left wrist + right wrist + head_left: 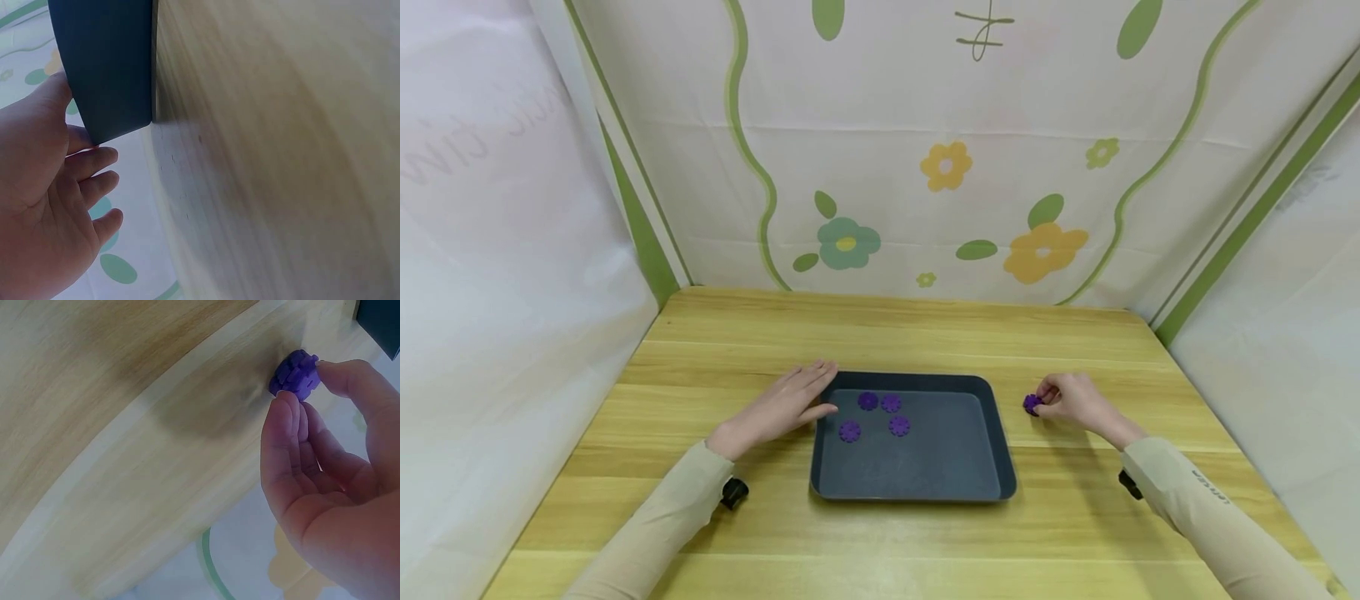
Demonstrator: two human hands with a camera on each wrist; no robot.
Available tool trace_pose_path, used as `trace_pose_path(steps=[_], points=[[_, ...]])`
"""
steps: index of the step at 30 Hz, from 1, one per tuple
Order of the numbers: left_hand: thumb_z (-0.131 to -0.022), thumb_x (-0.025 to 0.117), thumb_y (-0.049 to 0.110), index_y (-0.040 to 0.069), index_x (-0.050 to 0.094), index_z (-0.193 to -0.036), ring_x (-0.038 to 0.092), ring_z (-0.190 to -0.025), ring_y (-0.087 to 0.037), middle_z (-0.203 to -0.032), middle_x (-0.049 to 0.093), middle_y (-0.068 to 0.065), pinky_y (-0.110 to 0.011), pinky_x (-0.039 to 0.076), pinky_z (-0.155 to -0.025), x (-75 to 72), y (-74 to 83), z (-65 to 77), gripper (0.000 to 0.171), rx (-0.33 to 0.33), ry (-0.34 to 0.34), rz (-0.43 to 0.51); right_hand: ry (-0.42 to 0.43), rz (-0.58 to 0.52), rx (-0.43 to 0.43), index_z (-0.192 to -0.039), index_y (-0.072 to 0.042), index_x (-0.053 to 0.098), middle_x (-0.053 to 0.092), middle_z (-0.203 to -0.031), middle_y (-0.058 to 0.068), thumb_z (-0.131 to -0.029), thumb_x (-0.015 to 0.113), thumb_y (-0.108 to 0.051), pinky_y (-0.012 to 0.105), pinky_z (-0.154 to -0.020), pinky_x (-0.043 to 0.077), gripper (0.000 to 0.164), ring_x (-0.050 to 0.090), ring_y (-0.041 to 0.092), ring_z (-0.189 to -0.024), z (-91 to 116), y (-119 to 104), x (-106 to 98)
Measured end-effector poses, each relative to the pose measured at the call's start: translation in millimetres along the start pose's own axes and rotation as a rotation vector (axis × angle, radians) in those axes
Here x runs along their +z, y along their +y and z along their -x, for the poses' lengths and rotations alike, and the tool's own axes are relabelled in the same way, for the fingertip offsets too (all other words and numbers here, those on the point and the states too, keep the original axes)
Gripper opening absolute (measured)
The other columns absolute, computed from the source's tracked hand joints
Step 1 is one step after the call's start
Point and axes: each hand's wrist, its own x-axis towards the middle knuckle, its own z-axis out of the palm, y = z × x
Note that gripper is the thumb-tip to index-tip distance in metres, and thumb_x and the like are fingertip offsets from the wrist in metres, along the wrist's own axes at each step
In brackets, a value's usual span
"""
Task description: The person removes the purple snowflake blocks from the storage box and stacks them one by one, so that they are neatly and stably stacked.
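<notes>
A dark grey rectangular tray (917,489) lies on the wooden table, holding several flat purple notched discs (899,426) in its left half. At the tray's far left corner, my left hand (786,406) rests against the rim with its fingers extended. The left wrist view has that hand's thumb and fingers (99,187) around the tray corner (112,69). Right of the tray, my right hand (1075,402) pinches a small stack of purple notched discs (294,376) between thumb and fingertips, close over the table.
The wooden table (737,542) is bordered by a white fabric back wall (865,158) with printed flowers and by white fabric panels (512,292) on both sides. A black wrist device (734,492) sits at the left cuff.
</notes>
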Motion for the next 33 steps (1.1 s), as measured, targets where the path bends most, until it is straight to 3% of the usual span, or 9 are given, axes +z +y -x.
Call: trace_pose_path(steps=[33], points=[[-0.101, 0.052, 0.043, 0.002, 0.032, -0.155, 0.032, -0.15, -0.033, -0.16, 0.034, -0.016, -0.056, 0.028, -0.121, -0.7, 0.1, -0.4, 0.07, 0.004, -0.015, -0.003, 0.007, 0.009, -0.021, -0.092, -0.001, 0.068, 0.07, -0.084, 0.007, -0.084, 0.078, -0.014, 0.034, -0.067, 0.054, 0.019, 0.063, 0.014, -0.074, 3.5, 0.1, -0.7]])
